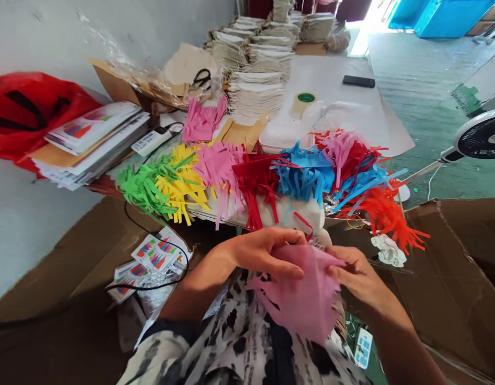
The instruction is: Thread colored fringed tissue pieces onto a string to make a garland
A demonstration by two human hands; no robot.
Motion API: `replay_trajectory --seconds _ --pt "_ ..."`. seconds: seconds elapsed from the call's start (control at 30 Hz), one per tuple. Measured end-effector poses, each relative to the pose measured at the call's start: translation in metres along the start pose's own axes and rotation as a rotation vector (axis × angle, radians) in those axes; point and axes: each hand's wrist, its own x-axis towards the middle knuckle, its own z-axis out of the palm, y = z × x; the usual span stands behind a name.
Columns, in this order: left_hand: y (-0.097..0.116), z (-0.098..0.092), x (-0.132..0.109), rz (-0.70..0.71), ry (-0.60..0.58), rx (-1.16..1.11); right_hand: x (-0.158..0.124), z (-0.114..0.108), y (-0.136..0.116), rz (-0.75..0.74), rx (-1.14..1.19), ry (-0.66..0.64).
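Pink tissue paper point(307, 299) with cut fringe on its left side hangs between my two hands, over my lap. My left hand point(271, 254) grips its upper left part, thumb in front and fingers behind. At its upper right corner, my right hand point(349, 270) pinches the edge between thumb and fingers. Just beyond, fringed paper bundles lie in a row along the table's near edge: green point(145, 187), yellow point(183, 184), pink point(221, 171), dark red point(257, 184), blue point(306, 171) and orange-red point(387, 211).
Stacked paper bundles point(257, 85) stand at the back. A tape roll point(304, 103), a phone point(358, 81) and scissors point(201, 78) lie on the table. Printed sheets point(95, 133) and a red bag point(35, 112) are at left, a fan point(482, 133) at right.
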Motion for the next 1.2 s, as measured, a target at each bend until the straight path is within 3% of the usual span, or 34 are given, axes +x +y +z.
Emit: replay_trajectory --seconds 0.07,0.13,0.3,0.37,0.4,0.47,0.53,0.57,0.63,0.7,0.8,0.87,0.97,1.2 --pt "0.002 -0.011 -0.005 -0.060 0.055 -0.020 0.006 -0.010 -0.004 0.052 0.011 0.070" --pt "0.003 -0.026 -0.006 -0.080 0.198 0.092 0.018 -0.020 -0.012 0.084 -0.078 0.153" --pt "-0.005 -0.059 0.008 -0.016 0.807 0.878 0.062 -0.038 -0.013 0.085 -0.499 0.279" --pt "-0.015 -0.058 0.018 0.102 0.906 1.136 0.077 -0.043 -0.002 0.066 -0.663 0.322" --pt "-0.022 -0.053 0.023 0.193 0.857 1.211 0.082 -0.045 0.004 0.067 -0.736 0.337" --pt "-0.040 -0.040 0.034 0.370 0.615 1.273 0.087 -0.048 0.013 0.093 -0.872 0.337" --pt "-0.063 -0.026 0.044 0.424 0.413 1.314 0.085 -0.048 0.016 0.124 -1.013 0.325" --pt "-0.076 -0.020 0.048 0.413 0.376 1.329 0.081 -0.047 0.014 0.120 -1.089 0.330" --pt "-0.098 -0.011 0.053 0.390 0.397 1.359 0.070 -0.042 0.007 0.016 -1.237 0.356" --pt "-0.112 -0.008 0.054 0.412 0.472 1.395 0.054 -0.033 -0.002 -0.183 -1.328 0.350" --pt "-0.114 -0.006 0.050 0.485 0.548 1.435 0.031 -0.015 -0.004 -0.412 -1.342 0.171" --pt "-0.108 -0.005 0.047 0.519 0.562 1.448 0.020 -0.004 0.004 -0.453 -1.352 0.080" --pt "-0.100 -0.004 0.045 0.540 0.580 1.447 0.015 0.002 0.022 -0.471 -1.366 0.127" --pt "-0.095 -0.014 0.035 0.471 0.682 1.206 0.021 -0.023 0.033 -0.405 -1.095 0.220"
